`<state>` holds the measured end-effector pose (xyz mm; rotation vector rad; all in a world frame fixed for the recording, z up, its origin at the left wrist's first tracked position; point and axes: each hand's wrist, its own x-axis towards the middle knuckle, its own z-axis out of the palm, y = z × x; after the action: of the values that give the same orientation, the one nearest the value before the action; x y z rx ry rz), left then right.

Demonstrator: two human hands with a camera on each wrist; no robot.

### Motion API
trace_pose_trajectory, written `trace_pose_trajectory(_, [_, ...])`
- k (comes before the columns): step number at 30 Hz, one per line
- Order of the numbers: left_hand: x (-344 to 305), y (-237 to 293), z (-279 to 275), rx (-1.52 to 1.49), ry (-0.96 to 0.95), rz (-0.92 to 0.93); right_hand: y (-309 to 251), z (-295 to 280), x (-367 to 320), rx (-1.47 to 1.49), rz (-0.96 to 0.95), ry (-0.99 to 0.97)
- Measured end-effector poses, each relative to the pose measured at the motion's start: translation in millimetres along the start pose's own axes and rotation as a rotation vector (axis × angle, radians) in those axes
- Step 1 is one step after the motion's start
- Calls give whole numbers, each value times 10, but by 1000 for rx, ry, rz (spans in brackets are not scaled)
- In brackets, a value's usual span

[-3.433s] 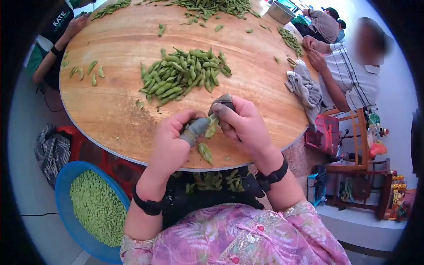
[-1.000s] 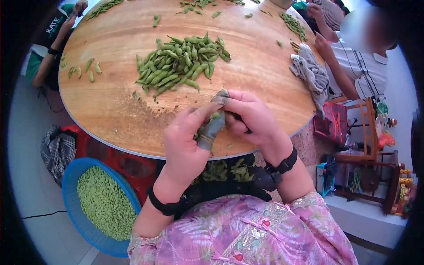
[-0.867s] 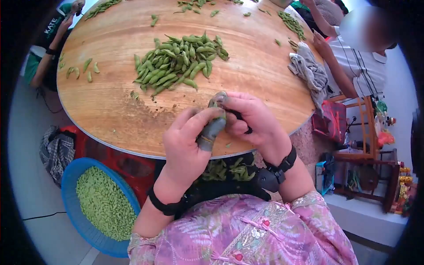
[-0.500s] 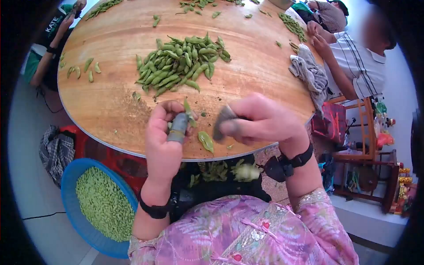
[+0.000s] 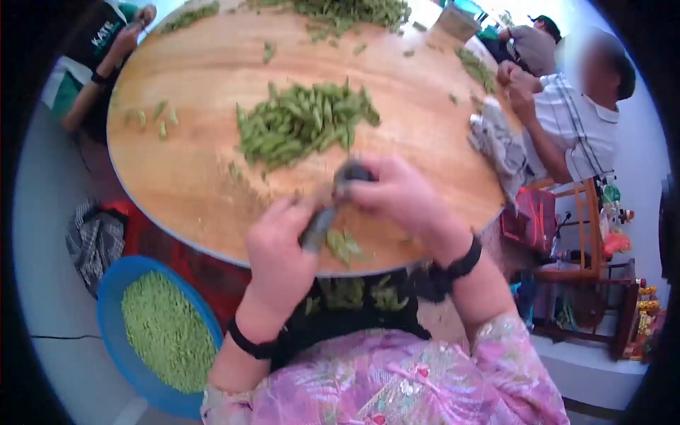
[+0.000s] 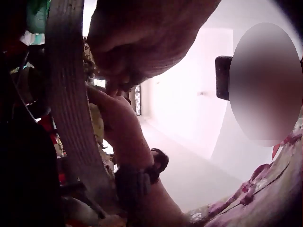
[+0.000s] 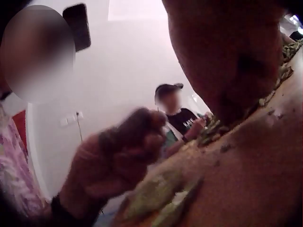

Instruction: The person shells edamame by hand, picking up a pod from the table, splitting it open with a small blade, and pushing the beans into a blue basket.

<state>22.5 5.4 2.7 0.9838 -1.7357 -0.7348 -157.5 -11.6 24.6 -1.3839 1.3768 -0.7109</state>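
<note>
The head view is blurred by motion. Both my hands meet over the front edge of a round wooden table [image 5: 184, 177]. My left hand [image 5: 283, 248] has its fingers curled, and a grey cover on its thumb points at my right hand [image 5: 397, 195], which wears a dark fingertip cover. Two split green pods [image 5: 343, 244] lie on the wood just below the hands. I cannot tell whether a pod sits between the fingers. In the right wrist view my left hand [image 7: 118, 146] looks curled, beside the pods [image 7: 161, 194]. A heap of green pods [image 5: 304, 124] lies just beyond.
A blue basin [image 5: 113, 283] of shelled beans [image 5: 166, 333] stands on the floor at my left. Empty shells [image 5: 354, 294] lie in my lap. A grey cloth [image 5: 499, 149] hangs over the right rim by a seated person [image 5: 574, 127]. Another person [image 5: 99, 49] sits far left.
My hands were apart half a second ago, the left holding a split pod. They have come back together, and shells now lie on the table edge. The camera tilted.
</note>
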Motion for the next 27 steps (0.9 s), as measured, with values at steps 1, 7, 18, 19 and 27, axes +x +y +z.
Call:
trace_pose_trajectory(1, [-2, 9, 4, 80, -24, 31, 60, 54, -63, 189, 8, -8])
trace_pose_trajectory(7, [81, 62, 75, -197, -73, -117, -53, 10, -245, 290, 8, -44])
trace_pose_trajectory(18, [107, 54, 177, -1118, 60, -657, 22, -47, -304, 504, 54, -291])
trace_pose_trajectory(19, [102, 44, 172, -1115, 57, -656, 48, -49, -295, 507, 51, -289])
trace_pose_trajectory(27, [65, 56, 277, -1085, -2, -647, 116, -65, -293, 483, -5, -296])
